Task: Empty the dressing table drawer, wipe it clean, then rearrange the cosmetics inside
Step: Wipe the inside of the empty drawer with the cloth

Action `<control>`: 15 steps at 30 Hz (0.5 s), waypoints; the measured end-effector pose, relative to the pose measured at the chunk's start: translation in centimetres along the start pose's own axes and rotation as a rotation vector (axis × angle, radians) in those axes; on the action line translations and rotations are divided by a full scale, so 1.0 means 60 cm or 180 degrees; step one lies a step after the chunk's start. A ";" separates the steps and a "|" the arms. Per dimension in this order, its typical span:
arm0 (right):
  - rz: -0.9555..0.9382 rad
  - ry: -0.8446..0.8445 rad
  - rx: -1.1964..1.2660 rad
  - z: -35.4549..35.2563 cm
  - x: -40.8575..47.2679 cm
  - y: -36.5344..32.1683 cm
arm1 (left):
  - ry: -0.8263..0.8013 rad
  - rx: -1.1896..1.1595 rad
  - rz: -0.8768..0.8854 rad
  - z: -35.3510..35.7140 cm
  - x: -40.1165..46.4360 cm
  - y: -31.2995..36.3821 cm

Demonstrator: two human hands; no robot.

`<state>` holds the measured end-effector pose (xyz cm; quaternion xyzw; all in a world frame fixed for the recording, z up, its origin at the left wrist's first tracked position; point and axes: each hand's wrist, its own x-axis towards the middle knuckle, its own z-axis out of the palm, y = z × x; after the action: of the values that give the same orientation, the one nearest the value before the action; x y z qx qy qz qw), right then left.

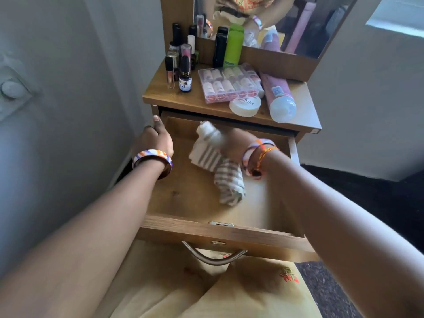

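Observation:
The wooden drawer (183, 203) of the dressing table stands pulled out, with nothing in it but a white and grey striped cloth (220, 166). My right hand (231, 141) is blurred and pressed on the cloth near the drawer's back wall, gripping it. My left hand (156, 138) grips the drawer's left side wall at its back corner. The cosmetics stand on the table top (165, 97): a clear case of small bottles (227, 84), a white jar (245, 107), a pink bottle lying down (277, 95), a green bottle (232, 48) and several small dark bottles (181, 63).
A mirror (286, 21) rises behind the table top. A grey wall is on the left with a round switch (10, 89). A metal handle (213, 255) hangs under the drawer front, above my yellow-clad lap. Dark carpet lies to the right.

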<state>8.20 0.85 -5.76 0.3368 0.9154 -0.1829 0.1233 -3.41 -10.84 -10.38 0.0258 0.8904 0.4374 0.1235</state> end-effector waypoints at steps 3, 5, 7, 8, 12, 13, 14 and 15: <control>0.0180 0.0598 -0.0403 -0.035 -0.020 0.002 | 0.0004 0.0220 0.0040 -0.004 -0.001 0.002; 0.0308 0.0846 -0.0965 -0.037 -0.028 0.007 | 0.0014 0.0283 0.0069 -0.006 -0.003 0.005; 0.0378 0.0406 -0.0994 -0.017 -0.029 0.006 | 0.0015 0.0302 0.0073 -0.005 -0.002 0.006; 0.0325 -0.0014 -0.0924 0.001 -0.030 0.003 | 0.0006 0.0306 0.0083 -0.005 -0.001 0.005; -0.0666 -0.0993 -0.1094 0.078 -0.026 -0.023 | -0.0017 0.0337 0.0113 -0.006 -0.004 0.004; -0.0898 -0.1033 -0.1034 0.093 -0.025 -0.033 | -0.0018 0.0335 0.0116 -0.006 -0.005 0.004; -0.1178 -0.1044 -0.0972 0.102 -0.024 -0.043 | -0.0014 0.0319 0.0116 -0.006 -0.004 0.004; -0.1374 -0.1077 -0.0921 0.105 -0.021 -0.049 | -0.0016 0.0293 0.0104 -0.006 -0.004 0.004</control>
<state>7.82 -4.59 -10.29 0.0782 0.9488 -0.1262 0.2790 -3.25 -11.02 -9.94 0.0472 0.9087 0.3979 0.1173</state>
